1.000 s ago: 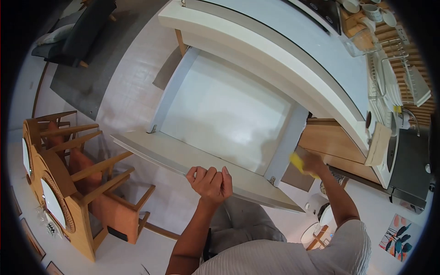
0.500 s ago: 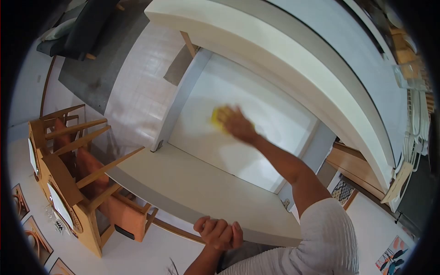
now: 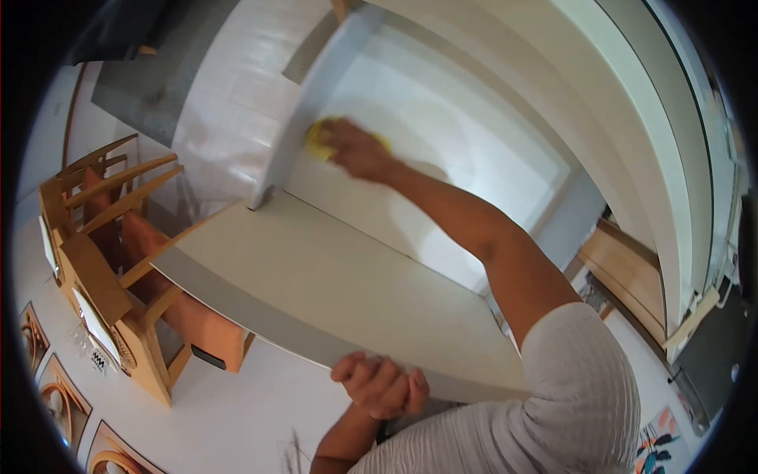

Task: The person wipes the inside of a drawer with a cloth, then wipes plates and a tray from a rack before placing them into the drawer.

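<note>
Inside a pulled-out white drawer (image 3: 466, 110), my right hand (image 3: 357, 148) presses a yellow cloth (image 3: 319, 141) on the drawer's bottom, close to its left side wall. The hand is smeared by motion and covers part of the cloth, which shows at the fingertips and below the palm. My left hand (image 3: 380, 385) is closed at the near edge of the drawer front (image 3: 339, 272), its fingers curled over that edge. Its palm side is hidden.
A white counter (image 3: 624, 95) overhangs the drawer's far side. Wooden chairs (image 3: 126, 205) with orange seats stand at the left beside a table (image 3: 118, 316). A dark sofa (image 3: 118, 31) and grey rug (image 3: 150, 95) lie beyond. A wooden drawer (image 3: 624, 261) is at the right.
My right hand has slid the yellow cloth leftward to the drawer's side wall. My left hand stays at the drawer front's edge. The whole view has shifted a little.
</note>
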Tool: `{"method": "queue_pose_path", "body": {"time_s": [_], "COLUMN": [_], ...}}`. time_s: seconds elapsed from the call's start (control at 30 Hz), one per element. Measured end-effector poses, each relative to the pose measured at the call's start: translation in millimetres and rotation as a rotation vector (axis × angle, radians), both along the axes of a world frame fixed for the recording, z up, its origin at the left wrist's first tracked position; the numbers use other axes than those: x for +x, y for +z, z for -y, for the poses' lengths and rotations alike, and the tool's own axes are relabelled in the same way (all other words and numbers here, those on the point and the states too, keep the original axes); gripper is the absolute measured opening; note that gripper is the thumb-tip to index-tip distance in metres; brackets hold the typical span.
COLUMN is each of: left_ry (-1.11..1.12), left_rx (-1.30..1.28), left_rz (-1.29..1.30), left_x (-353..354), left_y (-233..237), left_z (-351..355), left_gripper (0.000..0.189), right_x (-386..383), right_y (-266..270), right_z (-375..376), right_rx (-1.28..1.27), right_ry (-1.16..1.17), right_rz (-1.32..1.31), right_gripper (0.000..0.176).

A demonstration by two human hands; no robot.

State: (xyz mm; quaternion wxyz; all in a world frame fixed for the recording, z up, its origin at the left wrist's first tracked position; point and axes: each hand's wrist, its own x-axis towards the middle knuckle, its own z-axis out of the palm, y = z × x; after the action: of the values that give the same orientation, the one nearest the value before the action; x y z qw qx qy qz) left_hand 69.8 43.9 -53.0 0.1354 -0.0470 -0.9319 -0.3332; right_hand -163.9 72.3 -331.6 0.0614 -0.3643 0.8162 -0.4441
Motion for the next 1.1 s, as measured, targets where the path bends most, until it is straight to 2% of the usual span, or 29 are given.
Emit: {"method": "queue_pose_path", "body": {"time_s": [0.03, 0.07, 0.1, 0.2, 0.3, 0.4, 0.47, 0.53, 0.57, 0.63, 0.67, 0.73, 0.77, 0.8, 0.83, 0.87, 0.93, 0.97, 1.0, 1.03, 1.1], "left_ry": [-0.002, 0.003, 0.002, -0.007, 0.030, 0.018, 0.007, 0.011, 0.004, -0.002, 0.004, -0.008, -0.017, -0.025, -0.074, -0.074, -0.143, -0.138, -0.166, -0.187, -0.277], "left_rx": [-0.015, -0.032, -0.021, -0.032, 0.000, 0.005, 0.014, 0.039, 0.033, 0.039, 0.046, 0.055, 0.067, 0.079, 0.107, 0.099, 0.260, 0.256, 0.321, 0.385, 0.414], "left_rz": [-0.007, -0.027, -0.023, -0.059, -0.073, -0.167, -0.238, -0.314, -0.346, -0.376, -0.385, -0.396, -0.390, -0.385, -0.348, -0.372, -0.368, -0.394, -0.404, -0.416, -0.369], "left_x": [-1, -4, -7, -5, -8, -10, -11, -12, -13, -12, -12, -11, -11, -10, -7, -3, 1, 8, 21, 35, 66], "left_y": [3, 2, 0, 0, 0, -2, -4, -7, -7, -8, -8, -6, -6, -5, -3, 0, 10, 18, 26, 34, 52], "left_z": [2, 1, -1, -2, -7, -7, -8, -8, -7, -7, -7, -8, -8, -6, -3, 1, 5, 7, 8, 9, 17], "left_gripper": [0.015, 0.014, 0.014, 0.015, 0.024, 0.025, 0.026, 0.026, 0.028, 0.029, 0.030, 0.031, 0.031, 0.031, 0.025, 0.025, 0.010, 0.010, 0.005, 0.007, 0.012], "right_x": [23, 49, 70, 105, 171, 221, 247, 255, 253, 250, 250, 251, 249, 248, 247, 249, 248, 239, 232, 222, 194], "right_y": [-9, -3, -12, 6, 9, 35, 27, 49, 57, 70, 62, 51, 65, 80, 99, 115, 156, 197, 209, 220, 301], "right_z": [-1, -3, -10, -74, -165, -251, -290, -294, -285, -260, -264, -274, -270, -267, -259, -251, -237, -211, -190, -168, -101], "right_rx": [-0.054, -0.108, 0.013, 0.008, 0.205, 0.513, 0.665, 0.910, 0.915, 1.441, 1.441, 1.176, 1.174, 1.143, 1.100, 1.096, 0.659, 0.599, 0.453, 0.312, 0.276], "right_ry": [0.210, 0.295, 0.438, 0.525, 0.498, 0.593, 0.702, 0.778, 0.762, 0.699, 0.677, 0.640, 0.625, 0.445, 0.266, 0.258, -0.023, -0.092, -0.124, -0.145, -0.131], "right_rz": [-0.336, -0.206, -0.130, -0.029, -0.032, 0.224, 0.301, 0.308, 0.288, 0.627, 0.611, 0.609, 0.589, 0.716, 0.837, 0.813, 1.067, 1.170, 1.138, 1.102, 1.021], "right_gripper": [0.029, 0.028, 0.032, 0.036, 0.037, 0.041, 0.045, 0.040, 0.040, 0.030, 0.030, 0.021, 0.021, 0.020, 0.019, 0.019, 0.026, 0.029, 0.029, 0.030, 0.031]}}
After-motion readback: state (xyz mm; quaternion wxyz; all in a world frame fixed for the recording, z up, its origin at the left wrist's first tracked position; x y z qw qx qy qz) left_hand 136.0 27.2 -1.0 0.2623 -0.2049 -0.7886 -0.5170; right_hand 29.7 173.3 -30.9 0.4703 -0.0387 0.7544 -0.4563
